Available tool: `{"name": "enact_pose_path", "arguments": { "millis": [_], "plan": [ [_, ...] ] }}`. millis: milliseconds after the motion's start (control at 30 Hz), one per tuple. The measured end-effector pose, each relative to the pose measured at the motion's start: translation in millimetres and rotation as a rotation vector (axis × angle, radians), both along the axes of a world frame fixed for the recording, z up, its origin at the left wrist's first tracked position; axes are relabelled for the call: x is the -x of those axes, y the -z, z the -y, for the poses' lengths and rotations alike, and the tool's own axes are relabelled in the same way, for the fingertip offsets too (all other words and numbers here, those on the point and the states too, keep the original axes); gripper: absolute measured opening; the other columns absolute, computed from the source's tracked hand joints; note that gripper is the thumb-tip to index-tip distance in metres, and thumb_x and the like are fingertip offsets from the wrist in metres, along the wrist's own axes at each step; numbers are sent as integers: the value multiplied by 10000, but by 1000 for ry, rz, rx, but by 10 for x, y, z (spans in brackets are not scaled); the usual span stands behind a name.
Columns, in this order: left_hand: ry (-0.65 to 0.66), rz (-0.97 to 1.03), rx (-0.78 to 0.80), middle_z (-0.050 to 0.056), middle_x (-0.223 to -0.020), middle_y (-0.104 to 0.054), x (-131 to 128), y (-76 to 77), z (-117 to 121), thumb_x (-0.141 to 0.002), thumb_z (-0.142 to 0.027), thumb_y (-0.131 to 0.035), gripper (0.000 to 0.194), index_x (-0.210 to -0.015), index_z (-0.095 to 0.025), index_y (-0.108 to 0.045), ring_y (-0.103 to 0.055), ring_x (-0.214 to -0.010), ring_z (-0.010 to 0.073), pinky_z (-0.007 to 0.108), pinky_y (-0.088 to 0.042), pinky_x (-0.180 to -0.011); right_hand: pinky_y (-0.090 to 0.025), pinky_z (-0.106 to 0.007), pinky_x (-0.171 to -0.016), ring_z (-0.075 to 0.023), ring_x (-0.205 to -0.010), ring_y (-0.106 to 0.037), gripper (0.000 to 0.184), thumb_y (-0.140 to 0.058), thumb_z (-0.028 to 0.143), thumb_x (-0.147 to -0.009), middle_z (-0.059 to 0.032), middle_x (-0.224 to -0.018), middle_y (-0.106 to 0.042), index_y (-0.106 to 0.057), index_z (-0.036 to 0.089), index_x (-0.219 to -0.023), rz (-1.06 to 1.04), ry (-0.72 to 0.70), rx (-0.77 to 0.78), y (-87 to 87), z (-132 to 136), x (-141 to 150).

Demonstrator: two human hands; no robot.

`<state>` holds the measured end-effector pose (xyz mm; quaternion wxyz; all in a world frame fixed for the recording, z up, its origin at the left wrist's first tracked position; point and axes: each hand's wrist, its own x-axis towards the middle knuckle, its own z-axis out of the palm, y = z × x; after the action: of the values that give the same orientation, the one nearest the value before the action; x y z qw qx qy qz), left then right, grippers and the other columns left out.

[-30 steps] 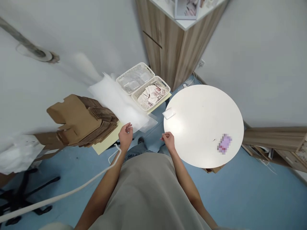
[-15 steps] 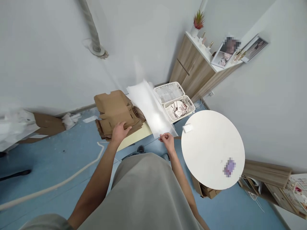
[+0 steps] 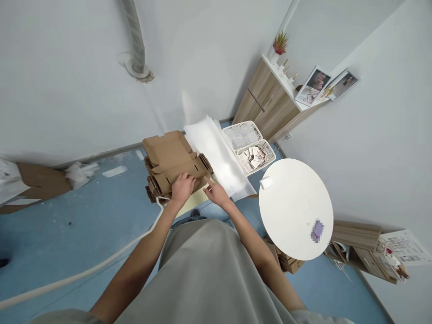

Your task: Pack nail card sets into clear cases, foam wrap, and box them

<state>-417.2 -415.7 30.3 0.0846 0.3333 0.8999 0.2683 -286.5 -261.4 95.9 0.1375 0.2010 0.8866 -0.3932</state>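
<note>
A flat brown cardboard box lies unfolded on a stack of similar cardboard, its slotted front flap towards me. My left hand is closed on that flap near its front edge, fingers curled over the board. At the right front corner is my right hand, its index finger stretched towards the cardboard and the other fingers partly bent. Whether its fingertip touches the board is hard to make out. White translucent foam sheets lie in a pile just right of the box.
Two white baskets stand beyond the sheets, one holding small printed cards. A round white table is on my right, with a small white object at its rim. A pale hose crosses the blue floor to the left. A wooden cabinet stands behind.
My right hand has moved left from the foam sheets' edge to the cardboard's corner. My left hand has shifted right along the box, whose front flap now shows its slots. The view has turned slightly.
</note>
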Motion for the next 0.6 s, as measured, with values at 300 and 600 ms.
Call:
{"name": "enact_pose_path", "arguments": {
  "millis": [300, 600],
  "plan": [
    [22, 45, -102, 169, -1279, -748, -80, -1, 65, -1000, -288, -507, 345, -927, -257, -843, -651, -1204, 374, 578, -554, -1083, -572, -451, -936, -375, -1206, -754, 493, -508, 262, -1110, -217, -1262, -785, -582, 223, -1596, 281, -125, -311, 39, 208, 178],
    [-20, -15, -439, 62, -1460, -743, -75, -729, 258, -1091, -419, -461, 414, -1270, -298, -815, -607, -1475, 350, 608, -501, -1255, -608, -419, -922, -338, -1164, -778, 357, -644, 252, -1032, -163, -1186, -817, -753, 260, -1372, 295, -107, -320, 74, 208, 321]
  ]
}}
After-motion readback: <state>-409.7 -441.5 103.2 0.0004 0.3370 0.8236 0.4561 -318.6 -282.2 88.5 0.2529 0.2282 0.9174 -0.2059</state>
